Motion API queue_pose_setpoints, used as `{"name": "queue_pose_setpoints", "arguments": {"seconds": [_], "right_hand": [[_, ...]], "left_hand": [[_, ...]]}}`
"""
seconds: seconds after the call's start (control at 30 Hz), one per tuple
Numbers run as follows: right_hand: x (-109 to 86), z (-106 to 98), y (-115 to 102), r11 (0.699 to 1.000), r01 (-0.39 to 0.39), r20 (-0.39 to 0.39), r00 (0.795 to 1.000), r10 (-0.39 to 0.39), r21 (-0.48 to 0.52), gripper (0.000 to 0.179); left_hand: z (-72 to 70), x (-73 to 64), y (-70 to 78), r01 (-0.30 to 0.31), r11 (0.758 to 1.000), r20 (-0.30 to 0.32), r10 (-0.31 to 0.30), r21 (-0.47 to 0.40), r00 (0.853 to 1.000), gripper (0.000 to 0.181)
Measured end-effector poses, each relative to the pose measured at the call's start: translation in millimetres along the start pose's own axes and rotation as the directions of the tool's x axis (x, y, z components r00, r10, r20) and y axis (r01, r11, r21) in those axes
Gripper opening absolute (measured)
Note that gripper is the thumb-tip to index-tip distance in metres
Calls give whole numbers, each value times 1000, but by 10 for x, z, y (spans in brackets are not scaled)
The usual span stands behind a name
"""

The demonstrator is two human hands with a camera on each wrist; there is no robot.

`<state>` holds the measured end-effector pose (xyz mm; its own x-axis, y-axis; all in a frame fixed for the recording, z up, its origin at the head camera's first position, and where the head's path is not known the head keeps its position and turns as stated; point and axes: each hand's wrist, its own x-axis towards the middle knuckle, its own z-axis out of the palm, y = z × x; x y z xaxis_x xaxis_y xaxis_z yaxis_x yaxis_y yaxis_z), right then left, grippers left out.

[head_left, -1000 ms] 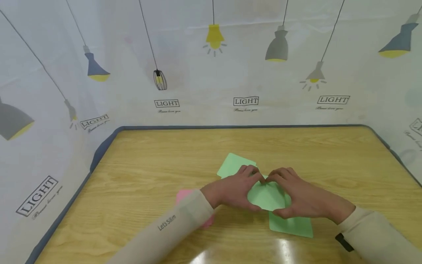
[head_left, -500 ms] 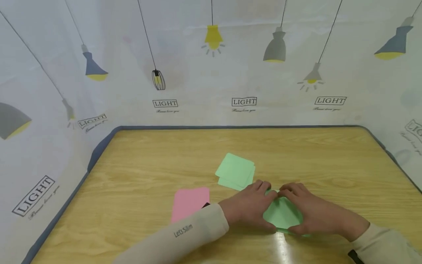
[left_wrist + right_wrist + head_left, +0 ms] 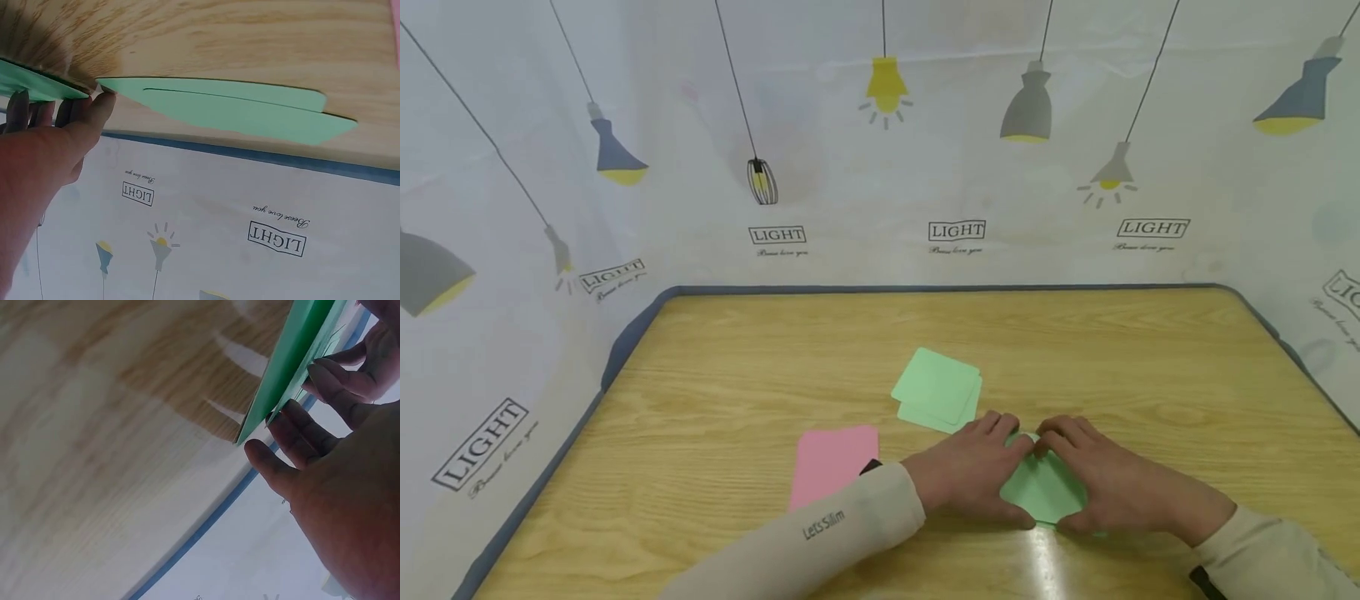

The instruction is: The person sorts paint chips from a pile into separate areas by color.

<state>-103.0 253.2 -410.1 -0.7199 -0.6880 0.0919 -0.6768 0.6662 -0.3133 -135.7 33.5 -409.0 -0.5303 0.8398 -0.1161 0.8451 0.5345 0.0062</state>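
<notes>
Green square cards with rounded corners lie together low over the table, right of centre in the head view. My left hand grips their left side, thumb at the near edge and fingers at the far edge. From the other side my right hand holds them the same way. The right wrist view shows the green cards layered and slightly bowed at the fingers. Beyond the left hand, two overlapping green cards lie flat on the table.
A pink card lies left of the hands, partly hidden under the left sleeve. The wood-grain table has a dark blue edge at the back. Behind it hangs a white curtain printed with lamps.
Both hands have moved right and nearer with the upper green card, bringing it onto the card that lay at the near right. Over the last half second they have hardly moved.
</notes>
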Motion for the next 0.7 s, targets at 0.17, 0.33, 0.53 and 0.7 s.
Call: {"name": "queue_pose_setpoints", "arguments": {"seconds": [0.17,0.33,0.53,0.7], "right_hand": [[7,-38,8,998,-34,53,998,31,55,61],[15,-65,12,994,-61,89,995,53,93,58],[39,-51,1,995,-61,82,995,55,79,55],[71,-52,-3,995,-68,91,994,61,75,52]], "left_hand": [[4,-8,-16,-20,999,9,20,38,1000,73],[10,-10,-24,-23,999,27,23,36,999,72],[-17,-13,-45,-33,999,46,31,33,998,71],[-34,-19,-76,-54,998,47,53,21,998,68]]}}
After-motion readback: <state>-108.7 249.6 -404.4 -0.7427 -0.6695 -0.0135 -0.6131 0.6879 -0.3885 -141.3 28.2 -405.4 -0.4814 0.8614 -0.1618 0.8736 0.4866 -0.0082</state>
